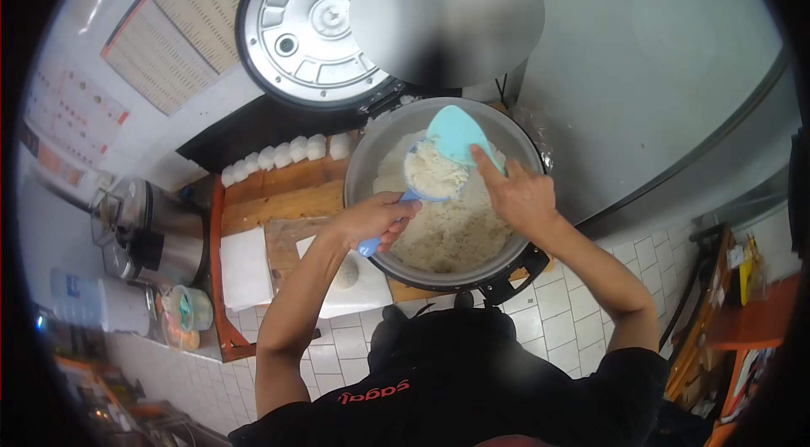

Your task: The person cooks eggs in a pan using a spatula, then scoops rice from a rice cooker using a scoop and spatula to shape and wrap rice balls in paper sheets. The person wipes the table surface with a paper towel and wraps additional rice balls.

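Note:
My left hand (pixel 381 221) is wrapped round the blue handle of a scoop (pixel 411 195), whose round cup is heaped with white rice (pixel 433 171). In my right hand (pixel 525 200) is a turquoise rice paddle (pixel 456 133), the index finger stretched along it. The paddle's blade lies against the upper side of the heap in the scoop. Both tools are above a large round rice cooker pot (pixel 361 162), its inside covered with cooked rice (pixel 447 240). Left of the pot, a small white rounded lump (pixel 345 275) rests on white paper (pixel 364 294).
Behind the pot stands its raised metal lid (pixel 308 75). Several small white pieces (pixel 268 158) line the back of the wooden board (pixel 266 191). A stack of white sheets (pixel 246 268) lies at its left. A steel pot (pixel 177 236) stands further left, a large grey panel (pixel 641 67) at right.

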`<state>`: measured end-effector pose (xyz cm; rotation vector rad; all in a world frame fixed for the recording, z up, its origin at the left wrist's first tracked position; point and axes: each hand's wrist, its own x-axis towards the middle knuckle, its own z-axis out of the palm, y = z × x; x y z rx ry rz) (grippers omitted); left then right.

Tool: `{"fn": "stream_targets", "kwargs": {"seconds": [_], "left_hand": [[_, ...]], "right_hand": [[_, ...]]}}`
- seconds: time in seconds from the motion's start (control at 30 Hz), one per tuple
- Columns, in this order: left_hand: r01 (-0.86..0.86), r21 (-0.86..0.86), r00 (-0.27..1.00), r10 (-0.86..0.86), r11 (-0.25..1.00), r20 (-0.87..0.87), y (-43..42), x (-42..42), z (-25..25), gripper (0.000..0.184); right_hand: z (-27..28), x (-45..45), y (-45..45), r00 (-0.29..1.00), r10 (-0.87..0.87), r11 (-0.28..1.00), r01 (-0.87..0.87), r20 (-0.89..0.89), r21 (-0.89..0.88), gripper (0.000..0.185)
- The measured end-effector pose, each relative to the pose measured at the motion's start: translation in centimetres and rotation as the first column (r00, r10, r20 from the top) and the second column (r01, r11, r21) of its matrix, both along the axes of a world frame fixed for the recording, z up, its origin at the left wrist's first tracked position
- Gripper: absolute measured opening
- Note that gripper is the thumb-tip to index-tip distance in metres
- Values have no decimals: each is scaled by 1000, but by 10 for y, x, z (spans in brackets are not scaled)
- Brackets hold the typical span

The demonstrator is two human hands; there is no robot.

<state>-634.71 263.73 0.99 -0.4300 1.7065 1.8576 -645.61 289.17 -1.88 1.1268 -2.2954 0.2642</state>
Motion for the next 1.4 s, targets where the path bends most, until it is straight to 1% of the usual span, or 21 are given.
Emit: {"fn": "stream_targets", "kwargs": {"seconds": [0.13, 0.2, 0.3, 0.37, 0.43, 0.53, 0.57, 0.63, 0.7, 0.73, 0.77, 0.83, 0.93, 1.03, 1.13, 1.2, 1.23, 1.27, 1.3, 1.37, 1.4], "left_hand": [[8, 86, 1000, -8, 996, 5, -8, 10, 21, 23], [-41, -7, 994, 40, 999, -106, -17, 14, 38, 22], [-128, -39, 984, 123, 991, -126, -32, 20, 21, 27], [-249, 33, 952, 251, 968, -175, -36, 35, 2, 27], [-346, 286, 901, 401, 894, -164, -45, 76, 7, 30], [-363, 771, 837, 546, 523, 24, -95, 143, -47, 23], [-371, 820, 796, 604, 435, 40, -108, 167, -67, 31], [-658, 675, 528, 844, 334, 98, -138, 212, -89, 34], [-964, 150, 171, 945, 219, -278, -181, 252, -97, 34], [-973, -136, 230, 851, 187, -472, -221, 279, -139, 31], [-933, -356, 241, 656, -46, -715, -241, 291, -128, 39], [-675, -626, 457, 445, -390, -770, -311, 324, -208, 53], [-268, -939, 747, 568, -217, -345, -367, 358, -324, 57], [-327, -938, 689, 652, -111, -317, -375, 361, -335, 60], [-461, -826, 572, 602, -326, -557, -377, 371, -319, 58], [-635, -575, 486, 312, -515, -816, -380, 362, -265, 66], [-563, -564, 508, 285, -603, -813, -375, 352, -233, 68], [-664, -444, 435, 172, -602, -884, -373, 336, -202, 62], [-700, -541, 389, 385, -467, -837, -352, 310, -155, 51], [-934, -343, 300, 311, -94, -902, -284, 228, -68, 33], [-896, -441, 442, 172, 46, -880, -245, 185, -35, 31]], "right_hand": [[-3, -41, 19, 978, -205, 939, 183, 45, 292, 54], [13, -41, 22, 964, -229, 969, 213, 132, 122, 46], [66, 16, -20, 950, 143, 924, -27, 279, -382, 39], [56, 74, -67, 896, 95, 978, -3, 433, -210, 36], [48, 117, -107, 827, 144, 984, -60, 544, -169, 35], [51, 147, -171, 646, 449, 889, -257, 617, -378, 35], [48, 165, -189, 590, 447, 893, -247, 673, -377, 35], [47, 186, -226, 494, 437, 899, -227, 751, -373, 36], [39, 195, -240, 563, 415, 907, -193, 715, -374, 36], [37, 197, -241, 560, 384, 915, -125, 734, -383, 37], [37, 200, -242, 559, 353, 919, -55, 750, -391, 37], [42, 204, -238, 517, 303, 924, 47, 801, -380, 38], [27, 195, -216, 587, 271, 923, 68, 763, -380, 37], [23, 190, -187, 636, 125, 947, 152, 761, -283, 38], [10, 171, -123, 630, 45, 856, 376, 775, -356, 43], [19, 165, -94, 568, -12, 761, 539, 823, -361, 45], [23, 162, -79, 535, -31, 702, 613, 844, -363, 47], [16, 154, -62, 606, -2, 640, 612, 796, -464, 48], [10, 147, -40, 680, -5, 564, 608, 734, -559, 49], [3, 137, -8, 717, -266, 547, 663, 645, -512, 53], [-18, 127, 20, 785, -388, 621, 609, 483, -493, 55]]}}
